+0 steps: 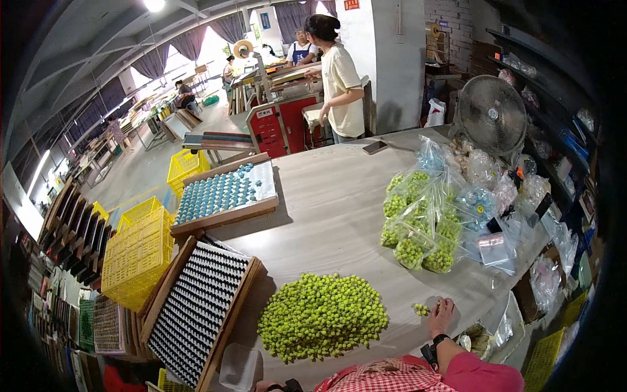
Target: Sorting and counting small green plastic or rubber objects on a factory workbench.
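Note:
A large heap of small round green pieces [323, 317] lies on the table before me. To its right, my right hand [442, 318] rests on the tabletop with fingers curled down; what is under the fingertips is hidden. Beside those fingertips sits a little group of loose green pieces [420, 309]. Only a sliver of my left hand [264, 386] shows at the lower edge, near a clear plastic tub [240, 367], and its fingers are cut off from sight. Clear bags of similar green pieces [423, 225] stand farther back on the right.
Wooden trays with rows of black-and-white pieces [199, 307] and blue pieces [219, 194] line the left. Yellow crates [137, 255] stand beyond them. A fan [493, 116], plastic bags [483, 168] and a phone [375, 147] are on the table. Past it, a person [341, 85] stands by a red machine [281, 127].

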{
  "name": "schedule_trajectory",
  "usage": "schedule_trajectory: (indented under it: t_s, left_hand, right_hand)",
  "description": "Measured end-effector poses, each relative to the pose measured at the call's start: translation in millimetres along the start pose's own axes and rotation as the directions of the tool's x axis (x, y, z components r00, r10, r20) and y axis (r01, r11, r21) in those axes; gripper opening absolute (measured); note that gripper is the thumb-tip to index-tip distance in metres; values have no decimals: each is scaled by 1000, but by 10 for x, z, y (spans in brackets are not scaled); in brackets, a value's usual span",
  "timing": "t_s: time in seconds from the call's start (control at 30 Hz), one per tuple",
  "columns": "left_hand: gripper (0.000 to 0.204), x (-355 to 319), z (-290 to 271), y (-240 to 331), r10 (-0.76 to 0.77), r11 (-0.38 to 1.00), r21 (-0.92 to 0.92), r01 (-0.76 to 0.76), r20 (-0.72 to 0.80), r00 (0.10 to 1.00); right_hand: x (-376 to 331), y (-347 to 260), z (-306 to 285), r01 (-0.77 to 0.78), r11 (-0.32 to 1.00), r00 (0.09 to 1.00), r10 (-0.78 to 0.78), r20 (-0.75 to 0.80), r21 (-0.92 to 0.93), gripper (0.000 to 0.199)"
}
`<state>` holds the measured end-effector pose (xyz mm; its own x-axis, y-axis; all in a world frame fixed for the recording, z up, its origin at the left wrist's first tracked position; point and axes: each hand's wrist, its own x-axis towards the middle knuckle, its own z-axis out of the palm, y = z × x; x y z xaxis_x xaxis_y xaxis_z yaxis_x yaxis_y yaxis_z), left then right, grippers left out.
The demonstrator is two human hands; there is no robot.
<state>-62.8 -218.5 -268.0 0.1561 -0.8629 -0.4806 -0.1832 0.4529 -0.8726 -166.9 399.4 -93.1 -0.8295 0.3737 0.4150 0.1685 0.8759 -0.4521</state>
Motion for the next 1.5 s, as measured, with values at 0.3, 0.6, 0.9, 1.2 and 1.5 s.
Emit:
schedule_trajectory:
  t_s: [0.3,0.6,0.9,1.2,1.5]
  left_hand:
    - [43,-1027,192,-258,169,834,494,-246,195,966]
    - [48,-869,666,125,-175,-781,-528,334,698,695]
    - [45,-1360,612,-530,-235,-729,-605,320,661,713]
    - [48,-1376,559,-637,-186,-733,-594,333,645,741]
    - [41,-1337,405,-445,-248,-625,-715,313,562,789]
  right_hand:
    - [-64,266,7,-6,996,999,11,54,-92,28]
    - [70,473,195,191,964,976,-166,140,-185,29]
    - [175,759,380,229,918,973,-204,112,-323,30]
    - [109,651,311,206,918,978,-204,42,-338,28]
    - [23,551,100,9,957,999,1,34,-290,31]
